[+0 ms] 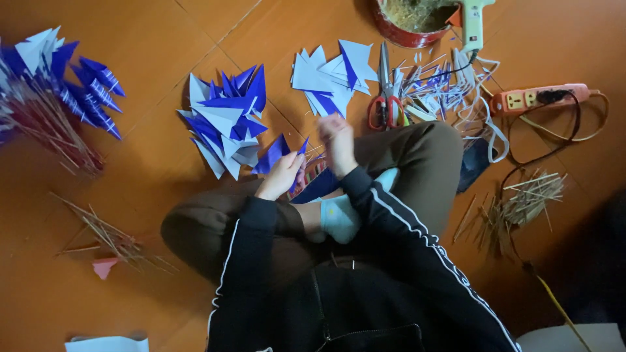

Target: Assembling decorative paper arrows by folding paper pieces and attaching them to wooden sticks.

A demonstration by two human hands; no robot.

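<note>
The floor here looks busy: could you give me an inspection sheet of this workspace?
Surface: orange tiled floor.
Job's things: blue paper triangle at the left hand; right hand blurred, grip unclear.
Clutter: triangle pile, second pile, red scissors, paper strips, thin sticks, finished flags, glue gun, red bowl.
Cables: power strip, cords trailing.
Surroundings: nothing seen.

The folded paper triangles [225, 120] are blue and white, and they lie on an orange-brown tiled floor [150, 39]. The metal scissors [386, 98] have red handles. The black jacket sleeves [417, 241] have white stripes, and the sock [339, 218] is light turquoise.
</note>
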